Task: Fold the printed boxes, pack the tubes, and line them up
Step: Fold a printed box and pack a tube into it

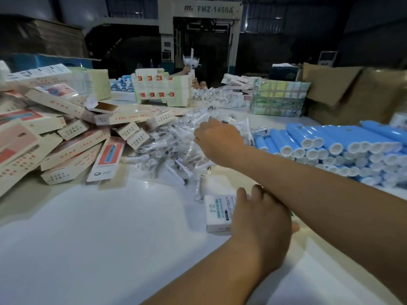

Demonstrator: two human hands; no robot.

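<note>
You are standing in a factory packing hall. Far across the floor rises a large industrial machine (199, 29) lettered FMZ-1450A, with dark metal walls behind it. Your white bench (88, 238) carries goods in bulk: a heap of printed cartons (66, 137) on the left, a bank of blue tubes (343, 146) on the right, a pile of clear-wrapped small parts (176, 150) between them. Bundles of flat box blanks (163, 89) stand at the far side, brown cardboard cases (356, 93) far right, and another worker (191, 69) sits opposite you.
</note>
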